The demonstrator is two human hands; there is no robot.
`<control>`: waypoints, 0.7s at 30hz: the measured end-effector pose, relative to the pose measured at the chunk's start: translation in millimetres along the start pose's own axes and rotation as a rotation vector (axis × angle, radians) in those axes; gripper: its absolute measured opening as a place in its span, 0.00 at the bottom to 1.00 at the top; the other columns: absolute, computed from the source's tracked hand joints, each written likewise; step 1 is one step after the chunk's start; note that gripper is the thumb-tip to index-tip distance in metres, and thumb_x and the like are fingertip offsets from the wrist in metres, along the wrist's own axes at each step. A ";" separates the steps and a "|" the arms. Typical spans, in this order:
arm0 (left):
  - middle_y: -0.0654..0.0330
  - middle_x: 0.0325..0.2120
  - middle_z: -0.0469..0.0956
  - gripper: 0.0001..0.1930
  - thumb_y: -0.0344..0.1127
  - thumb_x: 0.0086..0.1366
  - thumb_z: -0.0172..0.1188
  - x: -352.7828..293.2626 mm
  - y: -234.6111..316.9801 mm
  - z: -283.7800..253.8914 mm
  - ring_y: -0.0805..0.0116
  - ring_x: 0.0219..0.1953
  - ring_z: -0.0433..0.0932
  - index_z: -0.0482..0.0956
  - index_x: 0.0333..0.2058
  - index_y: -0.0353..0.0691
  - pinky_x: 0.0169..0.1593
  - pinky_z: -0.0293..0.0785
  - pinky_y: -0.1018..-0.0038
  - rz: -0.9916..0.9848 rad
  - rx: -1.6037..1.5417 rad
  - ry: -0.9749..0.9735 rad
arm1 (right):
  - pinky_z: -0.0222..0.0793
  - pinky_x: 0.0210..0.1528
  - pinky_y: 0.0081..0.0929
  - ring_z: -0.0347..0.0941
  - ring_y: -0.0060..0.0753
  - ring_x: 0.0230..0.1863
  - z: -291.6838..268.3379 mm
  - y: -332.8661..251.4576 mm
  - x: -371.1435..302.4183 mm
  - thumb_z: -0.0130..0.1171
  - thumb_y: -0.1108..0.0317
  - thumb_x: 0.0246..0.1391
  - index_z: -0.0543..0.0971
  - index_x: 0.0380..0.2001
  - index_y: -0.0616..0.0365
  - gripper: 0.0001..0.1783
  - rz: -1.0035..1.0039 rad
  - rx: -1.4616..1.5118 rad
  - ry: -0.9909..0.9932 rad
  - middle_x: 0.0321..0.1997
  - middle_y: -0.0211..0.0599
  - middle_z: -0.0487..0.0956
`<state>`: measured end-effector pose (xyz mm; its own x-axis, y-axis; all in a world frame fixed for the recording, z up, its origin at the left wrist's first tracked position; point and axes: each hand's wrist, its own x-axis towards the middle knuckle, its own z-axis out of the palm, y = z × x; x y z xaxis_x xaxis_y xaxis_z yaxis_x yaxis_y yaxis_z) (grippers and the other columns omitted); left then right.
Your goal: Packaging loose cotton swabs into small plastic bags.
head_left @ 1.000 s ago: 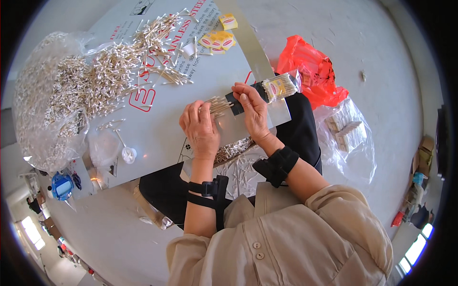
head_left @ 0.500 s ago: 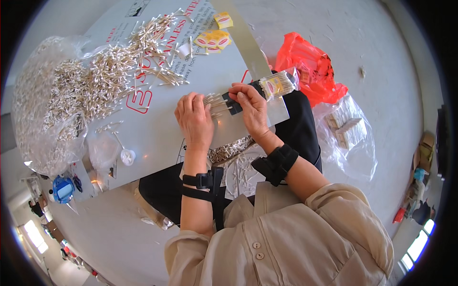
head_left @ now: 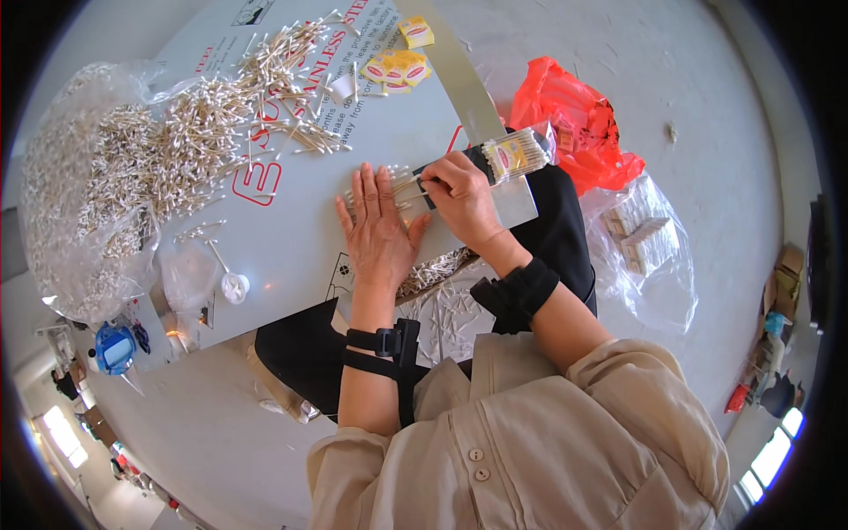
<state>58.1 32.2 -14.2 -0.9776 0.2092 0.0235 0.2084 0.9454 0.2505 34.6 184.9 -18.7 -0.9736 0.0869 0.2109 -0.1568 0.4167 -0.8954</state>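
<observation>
My left hand point(head_left: 382, 231) lies flat with its fingers stretched out, over a small row of cotton swabs point(head_left: 401, 171) on the table. The fingers partly cover that row. Just right of it, my right hand point(head_left: 465, 201) has thumb and forefinger pinched on the end of a cotton swab, above a dark flat strip point(head_left: 478, 159). Its knuckles hide much of the strip. At the strip's far right end rests a clear packet of cotton swabs point(head_left: 530, 152) with a yellow label, near the table edge.
A big heap of loose cotton swabs point(head_left: 208, 115) spills from a clear bag point(head_left: 62, 194) on the left. Yellow cards point(head_left: 395, 69) lie at the back. Beyond the right edge are a red plastic bag point(head_left: 565, 115) and a clear bag of white packs point(head_left: 645, 243). An open box of swabs point(head_left: 433, 272) sits below the table edge.
My left hand has gone from curled fingers to lying flat, a little to the right. My right hand has turned its fingertips down and left, pinching at the swabs.
</observation>
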 end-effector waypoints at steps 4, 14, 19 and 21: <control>0.48 0.70 0.51 0.47 0.61 0.61 0.57 0.4 1.5 2.2 0.52 0.73 0.45 0.52 0.68 0.35 0.71 0.38 0.46 0.002 0.013 0.004 | 0.74 0.35 0.36 0.77 0.45 0.35 2.8 5.1 12.4 0.61 0.75 0.47 0.80 0.28 0.57 0.03 -0.145 -0.180 -0.084 0.33 0.38 0.76; 0.47 0.70 0.51 0.48 0.62 0.59 0.59 -0.2 -0.3 5.2 0.51 0.73 0.46 0.54 0.68 0.34 0.71 0.38 0.46 0.006 -0.036 0.051 | 0.74 0.36 0.35 0.77 0.45 0.36 1.1 13.1 19.9 0.60 0.75 0.46 0.77 0.27 0.56 0.03 -0.276 -0.292 -0.188 0.32 0.38 0.74; 0.47 0.69 0.52 0.46 0.58 0.59 0.61 -1.8 -0.4 3.1 0.48 0.72 0.48 0.56 0.66 0.34 0.71 0.38 0.46 0.013 -0.169 0.156 | 0.73 0.36 0.36 0.76 0.47 0.35 -5.1 13.3 18.3 0.60 0.78 0.47 0.76 0.29 0.59 0.05 -0.201 -0.109 -0.129 0.33 0.40 0.75; 0.47 0.69 0.53 0.44 0.56 0.59 0.62 -3.9 -2.6 0.5 0.48 0.72 0.48 0.57 0.66 0.34 0.71 0.38 0.46 0.022 -0.203 0.198 | 0.72 0.36 0.35 0.75 0.47 0.34 -8.7 10.0 16.4 0.61 0.78 0.48 0.76 0.30 0.60 0.05 -0.197 -0.076 -0.117 0.33 0.41 0.75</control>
<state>61.4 29.1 -15.4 -0.9639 0.1571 0.2149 0.2387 0.8675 0.4364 18.5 198.4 -20.8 -0.9387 -0.1061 0.3280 -0.3370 0.4823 -0.8086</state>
